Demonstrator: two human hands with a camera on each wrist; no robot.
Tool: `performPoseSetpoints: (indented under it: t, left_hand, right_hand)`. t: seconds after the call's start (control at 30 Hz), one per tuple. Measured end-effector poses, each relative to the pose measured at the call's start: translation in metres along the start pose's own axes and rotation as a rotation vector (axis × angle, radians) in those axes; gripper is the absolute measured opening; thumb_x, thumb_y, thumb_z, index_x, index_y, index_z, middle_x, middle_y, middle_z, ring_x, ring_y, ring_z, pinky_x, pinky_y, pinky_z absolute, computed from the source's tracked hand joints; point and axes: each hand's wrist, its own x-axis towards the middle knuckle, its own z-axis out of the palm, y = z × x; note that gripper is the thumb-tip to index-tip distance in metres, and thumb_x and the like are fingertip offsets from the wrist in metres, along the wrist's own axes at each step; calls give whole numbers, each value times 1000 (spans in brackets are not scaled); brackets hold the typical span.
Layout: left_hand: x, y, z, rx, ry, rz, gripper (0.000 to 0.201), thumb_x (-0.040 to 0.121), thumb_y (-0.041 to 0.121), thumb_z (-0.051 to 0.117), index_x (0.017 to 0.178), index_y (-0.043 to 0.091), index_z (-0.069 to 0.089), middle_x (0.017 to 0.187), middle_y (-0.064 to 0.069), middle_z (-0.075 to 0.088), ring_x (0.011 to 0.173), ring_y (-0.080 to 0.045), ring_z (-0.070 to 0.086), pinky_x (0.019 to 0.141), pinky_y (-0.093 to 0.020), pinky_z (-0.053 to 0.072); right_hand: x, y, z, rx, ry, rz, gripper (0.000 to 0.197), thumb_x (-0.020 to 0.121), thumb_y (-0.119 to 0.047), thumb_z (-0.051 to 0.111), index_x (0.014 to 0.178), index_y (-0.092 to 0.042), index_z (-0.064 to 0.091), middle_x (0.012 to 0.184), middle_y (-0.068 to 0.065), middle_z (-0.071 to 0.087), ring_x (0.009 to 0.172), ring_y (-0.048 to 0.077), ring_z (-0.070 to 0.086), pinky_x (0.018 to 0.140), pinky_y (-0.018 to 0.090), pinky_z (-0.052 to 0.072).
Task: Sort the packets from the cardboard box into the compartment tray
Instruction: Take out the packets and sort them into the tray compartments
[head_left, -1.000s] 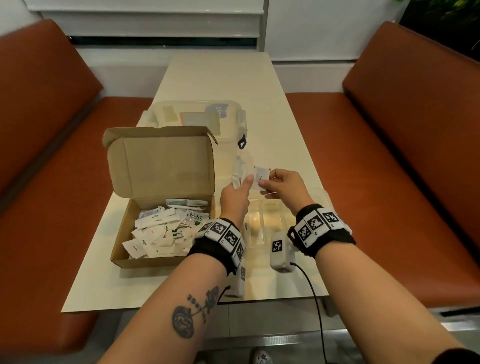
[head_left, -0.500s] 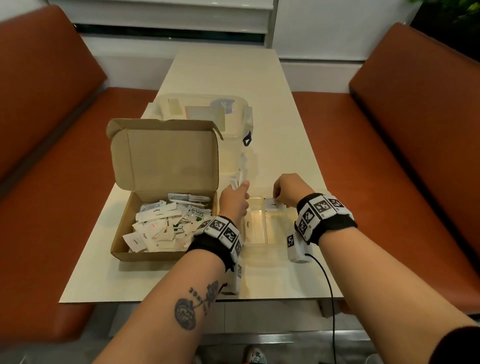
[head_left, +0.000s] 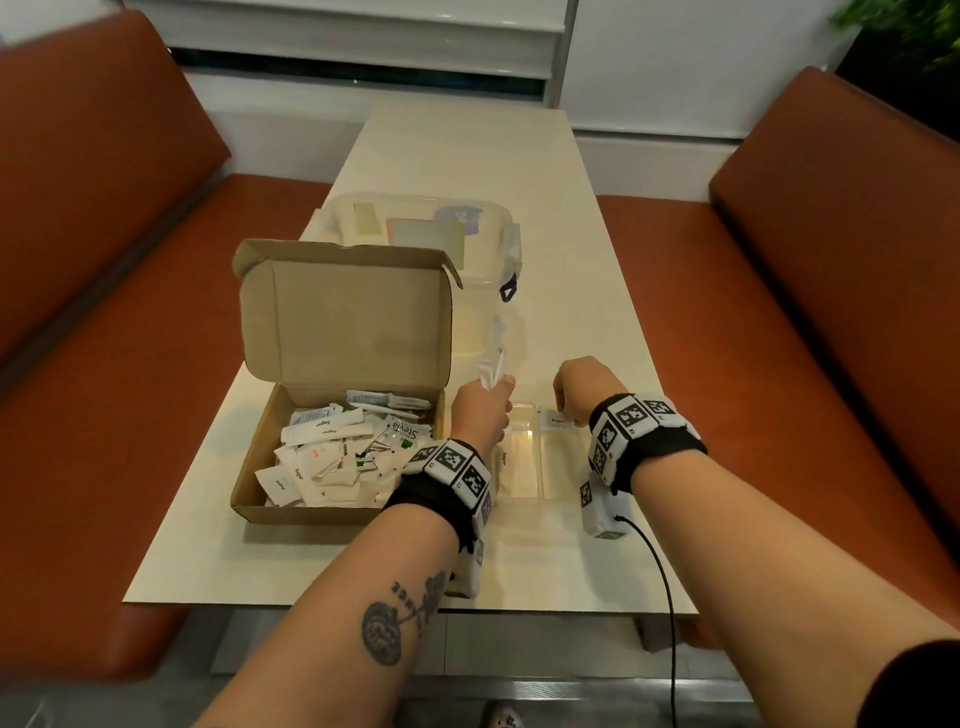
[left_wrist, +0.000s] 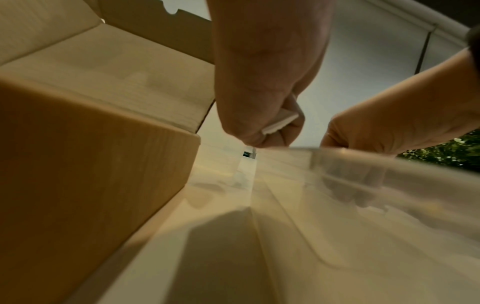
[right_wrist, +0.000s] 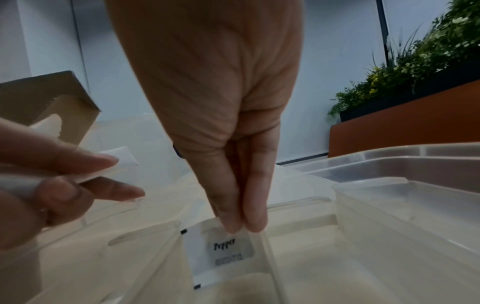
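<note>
An open cardboard box (head_left: 260, 467) at the left holds several white packets (head_left: 332, 452). To its right sits the clear compartment tray (head_left: 524, 470), whose rim (right_wrist: 369, 182) shows close up. My right hand (head_left: 569, 400) reaches down into a far compartment and pinches the top edge of a white pepper packet (right_wrist: 223, 253) between two fingertips (right_wrist: 255, 223); the packet (head_left: 556, 418) stands on the tray floor against a divider. My left hand (head_left: 493, 384) hovers between box and tray, gripping a few white packets (head_left: 492, 364) upright; the packets (left_wrist: 279, 123) also show from below.
A clear lidded plastic container (head_left: 426, 228) stands behind the box lid (head_left: 343, 317). The pale table (head_left: 467, 150) runs away between two orange benches (head_left: 810, 312). A plant (right_wrist: 405, 67) stands at the back right. A black cable (head_left: 667, 597) hangs from my right wrist.
My right hand has come down from beside the left hand, carrying the pepper packet into the tray. My left hand has kept its packets and hardly moved.
</note>
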Motion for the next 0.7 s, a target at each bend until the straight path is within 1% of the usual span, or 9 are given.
performPoseSetpoints:
  t: [0.13, 0.23, 0.3, 0.4, 0.47, 0.5, 0.53, 0.6, 0.7]
  left_hand:
    - [-1, 1, -1, 15, -4, 4, 23, 96, 27, 52, 90, 4, 54, 66, -1, 48, 52, -13, 42, 47, -23, 35]
    - [0, 1, -2, 18, -13, -1, 24, 96, 27, 52, 89, 4, 53, 66, -1, 48, 52, -14, 42, 47, -23, 35]
    - [0, 1, -2, 15, -15, -1, 24, 95, 26, 52, 84, 5, 53, 65, -1, 48, 52, -14, 42, 47, -23, 35]
    - [1, 0, -1, 31, -1, 15, 29, 95, 26, 53, 71, 10, 50, 62, -1, 48, 51, -13, 42, 47, -22, 35]
    - [2, 0, -1, 37, 11, 18, 30, 95, 26, 53, 69, 12, 50, 61, -1, 48, 51, -13, 43, 48, -22, 36]
    - [2, 0, -1, 41, 14, 19, 30, 95, 26, 53, 69, 12, 50, 61, 0, 49, 51, -13, 43, 47, -22, 36]
    - [2, 0, -1, 50, 18, 22, 30, 95, 26, 53, 68, 12, 51, 61, 0, 49, 51, -13, 43, 47, -22, 36]
    - [3, -1, -1, 72, 24, 28, 31, 95, 27, 53, 68, 13, 52, 62, 1, 50, 52, -12, 45, 48, -22, 37]
    - [4, -2, -1, 104, 38, 33, 32, 95, 28, 53, 66, 13, 52, 61, 1, 51, 51, -12, 46, 50, -23, 38]
  right_hand:
    - [0, 2, -2, 15, -3, 1, 22, 88, 3, 54, 106, 2, 67, 110, 18, 65, 102, 30, 64, 91, 35, 52]
    - [1, 4, -3, 34, -42, 7, 20, 86, 3, 57, 102, 1, 69, 109, 18, 66, 100, 30, 65, 91, 35, 53]
    - [0, 5, -3, 37, -47, 3, 19, 86, 4, 58, 101, 0, 69, 109, 17, 66, 100, 29, 65, 91, 34, 53]
    - [-1, 5, -1, 21, -19, -29, 13, 86, 5, 56, 95, 0, 64, 109, 17, 65, 100, 29, 64, 89, 31, 52]
    - [-2, 5, -1, 12, -7, -45, 11, 85, 5, 57, 89, -5, 59, 108, 18, 65, 99, 29, 64, 88, 31, 53]
    - [-1, 5, 0, 16, -5, -42, 10, 85, 5, 57, 89, -4, 59, 108, 18, 65, 99, 29, 65, 88, 32, 53]
    - [0, 6, 0, 22, -4, -38, 9, 86, 5, 56, 91, -1, 61, 108, 18, 65, 99, 29, 65, 89, 33, 53]
    - [2, 6, 2, 25, -4, -24, 17, 88, 3, 54, 102, 4, 65, 109, 19, 65, 100, 29, 65, 90, 34, 53]
    - [5, 6, 4, 39, 0, -14, 21, 90, 1, 54, 108, 4, 65, 111, 19, 65, 102, 30, 64, 92, 34, 52]
